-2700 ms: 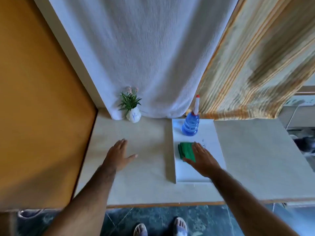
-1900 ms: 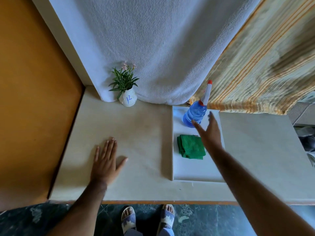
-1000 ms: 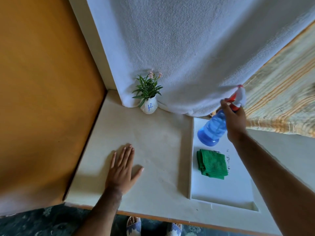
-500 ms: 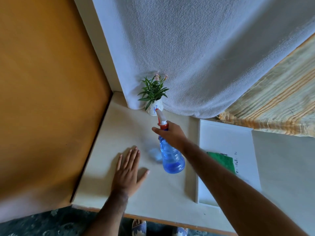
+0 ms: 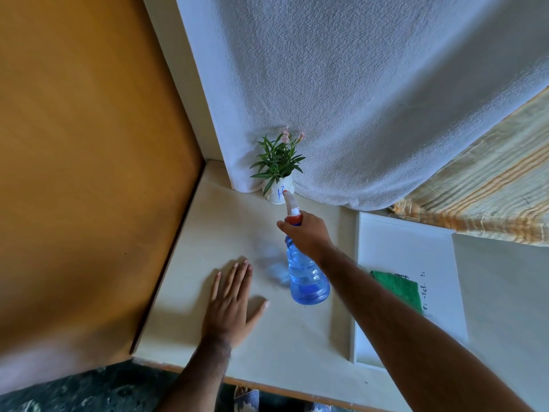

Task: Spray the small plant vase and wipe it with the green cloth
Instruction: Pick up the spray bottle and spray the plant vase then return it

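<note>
1. One view only, head camera, looking down over a pale table (image 5: 225,221) set into a corner.
2. Right hand (image 5: 307,233) wrapped around the neck of a blue spray bottle (image 5: 307,278), forefinger hooked over the front below the red collar; bottle lifted clear of the table and tilted, base toward the viewer, white nozzle toward the back.
3. Nozzle tip right in front of the small plant vase (image 5: 277,194), overlapping its white body in the frame; real contact impossible to tell.
4. Vase upright at the rear of the table, against the hanging white towel (image 5: 356,99), a blue mark on its side, green leaves and a few pink blossoms above.
5. Left hand (image 5: 233,304) flat on the table, palm down, fingers stretched and slightly spread, thumb out to the side, holding nothing.
6. Faint bluish shadow on the tabletop between the left hand and the bottle.
7. Green cloth (image 5: 398,288) folded on a white board (image 5: 416,251) to the right, well apart from the vase, partly hidden behind the right forearm.
8. Striped yellowish fabric (image 5: 490,197) hanging beyond the board; orange-brown panel (image 5: 89,159) along the left edge of the table.
9. Dark patterned floor (image 5: 74,391) below the near edge, with the toe of a sandal (image 5: 246,398) showing.
</note>
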